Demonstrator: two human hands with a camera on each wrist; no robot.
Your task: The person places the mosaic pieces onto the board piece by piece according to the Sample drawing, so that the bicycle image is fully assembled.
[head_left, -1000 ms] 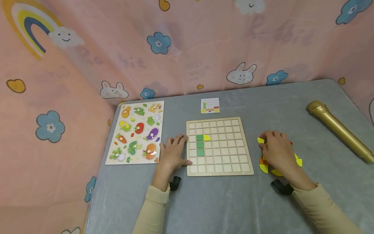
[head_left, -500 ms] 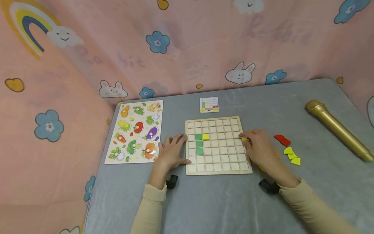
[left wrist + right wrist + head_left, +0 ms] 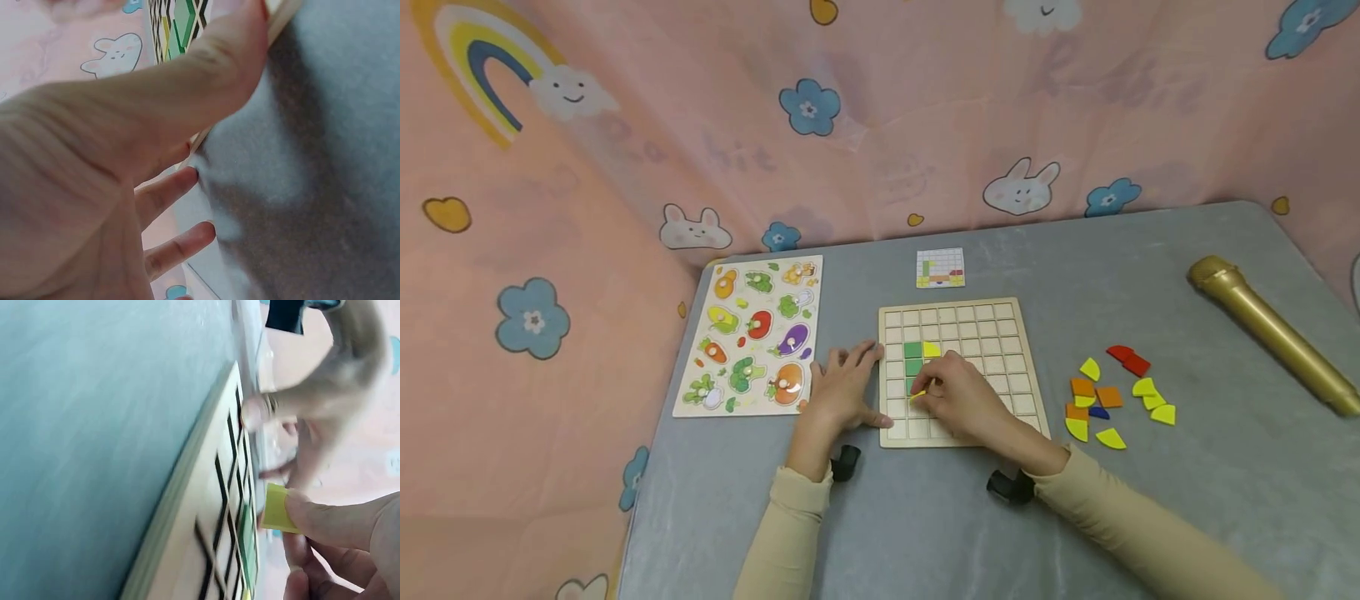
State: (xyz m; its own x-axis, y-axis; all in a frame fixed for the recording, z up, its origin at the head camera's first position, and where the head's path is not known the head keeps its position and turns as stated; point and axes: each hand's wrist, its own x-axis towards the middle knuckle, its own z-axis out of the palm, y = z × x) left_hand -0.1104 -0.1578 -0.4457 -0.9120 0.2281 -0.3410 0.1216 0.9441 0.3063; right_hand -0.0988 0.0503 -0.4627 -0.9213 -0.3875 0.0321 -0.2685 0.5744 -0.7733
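Observation:
My right hand [image 3: 966,400] pinches a small yellow tile [image 3: 277,509] between thumb and fingers, low over the left part of a wooden grid board [image 3: 992,313]. On the board, green square tiles [image 3: 913,350] stand in a column, the lowest partly behind my fingers. A yellow quarter-circle tile [image 3: 931,349] lies beside the top green one. My left hand [image 3: 841,387] is at the board's left edge, its thumb on the frame and its fingers spread along the side. Loose yellow, orange, red and blue tiles [image 3: 1108,397] lie scattered right of the board.
Behind the board lies a small printed grid card [image 3: 940,268] with coloured shapes. A vegetable puzzle board [image 3: 688,387] is at the left, and a gold microphone [image 3: 1273,333] lies at the far right. A pink patterned curtain [image 3: 895,125] hangs behind the grey table [image 3: 917,533].
My right hand has moved left from the loose tiles to over the grid board, carrying a yellow tile. The left hand has stayed at the board's edge.

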